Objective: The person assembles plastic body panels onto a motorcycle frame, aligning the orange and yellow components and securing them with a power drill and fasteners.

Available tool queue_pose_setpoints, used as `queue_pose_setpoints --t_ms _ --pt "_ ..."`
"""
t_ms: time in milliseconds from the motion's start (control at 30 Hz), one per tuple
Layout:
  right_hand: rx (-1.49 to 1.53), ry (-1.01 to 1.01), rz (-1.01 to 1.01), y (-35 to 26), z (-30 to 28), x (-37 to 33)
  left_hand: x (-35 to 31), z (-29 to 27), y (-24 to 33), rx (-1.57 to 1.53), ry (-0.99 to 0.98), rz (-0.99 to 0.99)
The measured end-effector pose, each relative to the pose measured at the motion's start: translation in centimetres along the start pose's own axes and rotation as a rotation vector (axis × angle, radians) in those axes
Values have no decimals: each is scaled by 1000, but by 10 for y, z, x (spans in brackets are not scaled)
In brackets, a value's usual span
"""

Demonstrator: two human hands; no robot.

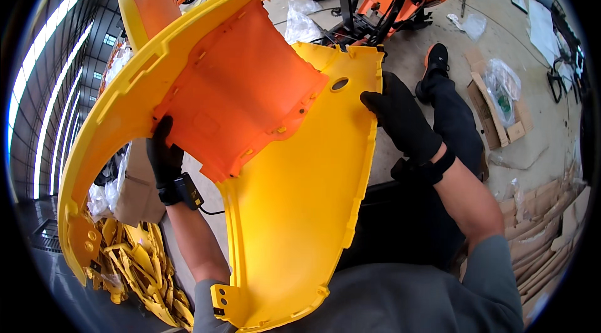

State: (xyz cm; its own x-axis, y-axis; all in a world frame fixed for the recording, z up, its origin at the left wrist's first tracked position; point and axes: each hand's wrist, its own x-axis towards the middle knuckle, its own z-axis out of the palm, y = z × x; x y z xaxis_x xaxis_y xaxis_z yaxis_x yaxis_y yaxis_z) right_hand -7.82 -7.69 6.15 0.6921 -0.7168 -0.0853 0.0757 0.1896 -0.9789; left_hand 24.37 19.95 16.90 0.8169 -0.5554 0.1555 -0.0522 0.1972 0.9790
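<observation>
A large curved plastic body panel point(294, 208), yellow with an orange centre section point(235, 92), spans the space before me, its clip tabs and inner side toward me. My right hand point(404, 121), in a black glove, grips its right edge near an oval hole, thumb on the inner face. At the lower left edge of the orange section, my gloved left hand point(164, 156) is closed, with its thumb over the rim; the other fingers are partly hidden behind. The yellow side of the panel reaches down to my lap.
Beyond the panel stands a black-framed machine with orange bodywork point(394, 1). Yellow plastic parts point(141, 264) are piled at lower left. On the right are an opened carton with plastic bags point(494, 107) and stacked flat cardboard point(544, 233). An orange-and-yellow seat-like part point(147, 1) is at upper left.
</observation>
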Motion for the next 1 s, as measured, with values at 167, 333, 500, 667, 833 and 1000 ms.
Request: queue_pose_setpoints --t_ms 167,333,500,667,833,1000 --pt "74 -23 2 -3 -3 6 5 -25 -10 190 -31 55" --pt "-16 -58 111 -14 -10 1 5 -23 -12 92 35 -11" --pt "-25 -53 191 -21 -19 -7 5 -31 -15 99 23 20" --pt "211 15 96 -23 -95 -22 24 -47 -17 418 25 164" --pt "-91 365 -18 -6 -224 -57 46 -119 -25 770 16 103" --pt "-576 619 10 50 -295 -108 53 -122 -39 1009 0 200"
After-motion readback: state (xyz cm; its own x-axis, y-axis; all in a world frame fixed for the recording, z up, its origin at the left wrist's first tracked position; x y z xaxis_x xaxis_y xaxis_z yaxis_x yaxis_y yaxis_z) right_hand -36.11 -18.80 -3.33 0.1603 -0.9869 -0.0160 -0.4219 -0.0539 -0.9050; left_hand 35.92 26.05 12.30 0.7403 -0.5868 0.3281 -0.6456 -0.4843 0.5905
